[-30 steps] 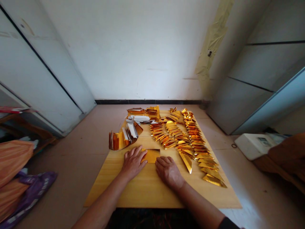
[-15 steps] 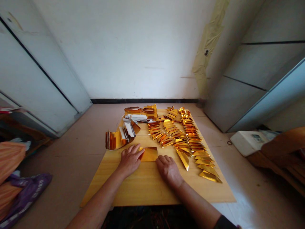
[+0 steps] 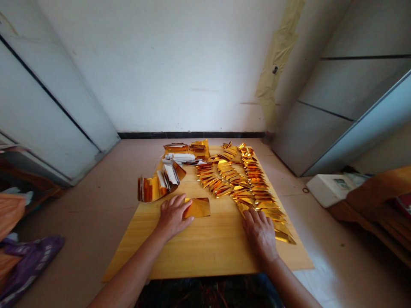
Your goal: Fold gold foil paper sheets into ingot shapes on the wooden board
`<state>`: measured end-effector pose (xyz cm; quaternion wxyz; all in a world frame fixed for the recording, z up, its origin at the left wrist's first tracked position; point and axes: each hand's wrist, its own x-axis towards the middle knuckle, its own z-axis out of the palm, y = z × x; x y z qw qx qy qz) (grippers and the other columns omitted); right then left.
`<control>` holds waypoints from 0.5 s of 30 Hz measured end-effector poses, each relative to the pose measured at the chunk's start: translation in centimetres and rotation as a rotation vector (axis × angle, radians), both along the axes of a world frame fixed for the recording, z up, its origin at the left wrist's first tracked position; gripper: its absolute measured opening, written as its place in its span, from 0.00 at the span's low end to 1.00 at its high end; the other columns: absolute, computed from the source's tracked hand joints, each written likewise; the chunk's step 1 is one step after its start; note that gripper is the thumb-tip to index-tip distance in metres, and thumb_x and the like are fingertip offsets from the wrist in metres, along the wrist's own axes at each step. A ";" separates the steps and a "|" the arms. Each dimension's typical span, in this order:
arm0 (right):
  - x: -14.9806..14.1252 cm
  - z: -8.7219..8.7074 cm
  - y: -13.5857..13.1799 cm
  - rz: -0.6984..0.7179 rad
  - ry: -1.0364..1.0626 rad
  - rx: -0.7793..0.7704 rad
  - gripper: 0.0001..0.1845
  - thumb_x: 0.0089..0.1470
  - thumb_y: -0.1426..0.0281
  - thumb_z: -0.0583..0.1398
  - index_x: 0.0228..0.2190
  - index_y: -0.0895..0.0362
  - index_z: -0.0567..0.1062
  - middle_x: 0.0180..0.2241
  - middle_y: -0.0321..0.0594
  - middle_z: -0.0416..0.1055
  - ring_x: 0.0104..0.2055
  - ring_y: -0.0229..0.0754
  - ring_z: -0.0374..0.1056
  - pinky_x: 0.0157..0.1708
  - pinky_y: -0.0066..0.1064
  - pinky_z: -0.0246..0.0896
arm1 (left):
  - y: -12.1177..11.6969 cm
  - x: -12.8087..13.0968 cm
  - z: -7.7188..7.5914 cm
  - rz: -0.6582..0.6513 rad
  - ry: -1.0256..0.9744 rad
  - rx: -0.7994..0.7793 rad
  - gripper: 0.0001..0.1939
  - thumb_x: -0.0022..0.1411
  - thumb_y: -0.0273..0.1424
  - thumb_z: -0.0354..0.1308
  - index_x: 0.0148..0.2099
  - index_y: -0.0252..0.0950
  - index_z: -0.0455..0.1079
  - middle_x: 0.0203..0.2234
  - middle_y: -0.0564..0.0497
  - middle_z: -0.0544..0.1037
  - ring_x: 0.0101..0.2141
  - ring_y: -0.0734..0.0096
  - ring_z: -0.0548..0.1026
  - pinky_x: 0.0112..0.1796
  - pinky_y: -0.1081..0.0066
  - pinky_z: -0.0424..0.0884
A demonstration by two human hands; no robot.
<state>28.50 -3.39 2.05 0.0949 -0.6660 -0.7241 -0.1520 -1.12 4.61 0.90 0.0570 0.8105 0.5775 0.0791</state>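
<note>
Table (image 3: 192, 256): stands before the wall (image 3: 160, 64). On it: sheet (image 3: 199, 207), near the middle, left hand (image 3: 173, 215) at its left end; folded papers (image 3: 258, 180), in rows, right side, right hand (image 3: 260, 229) at their near end; paper bundles (image 3: 150, 189), far left. Bag (image 3: 30, 269): left of table. Box (image 3: 327, 190): right.

White wall (image 3: 154, 64), 12 o'clock; black skirting (image 3: 189, 135) at its foot. Yellowish tape strip (image 3: 276, 49) on wall, 1 o'clock. Pale grey cabinet (image 3: 38, 90), 10 o'clock, dark seam. Grey panelled unit (image 3: 321, 92), 2 o'clock. White box (image 3: 324, 190) beside brown wooden furniture (image 3: 377, 190), 3 o'clock. Floor (image 3: 96, 214), pinkish tile, bright sheen at 4 o'clock.
</note>
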 end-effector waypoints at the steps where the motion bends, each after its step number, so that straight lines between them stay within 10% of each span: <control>1: 0.2 0.0 0.1 -0.001 -0.001 -0.001 0.07 0.56 0.73 0.57 0.38 0.54 0.71 0.38 0.43 0.71 0.38 0.47 0.60 0.33 0.36 0.46 | 0.0 0.0 0.1 0.002 -0.001 -0.001 0.26 0.52 0.40 0.59 0.55 0.47 0.67 0.59 0.50 0.63 0.58 0.52 0.58 0.54 0.50 0.53; 15: 2.2 -0.4 1.9 0.080 -0.001 0.055 0.07 0.56 0.76 0.57 0.28 0.54 0.72 0.34 0.39 0.70 0.36 0.43 0.58 0.35 0.33 0.42 | -0.3 0.0 -0.4 -0.003 -0.013 0.025 0.25 0.54 0.39 0.57 0.55 0.45 0.66 0.59 0.48 0.63 0.58 0.54 0.58 0.54 0.50 0.54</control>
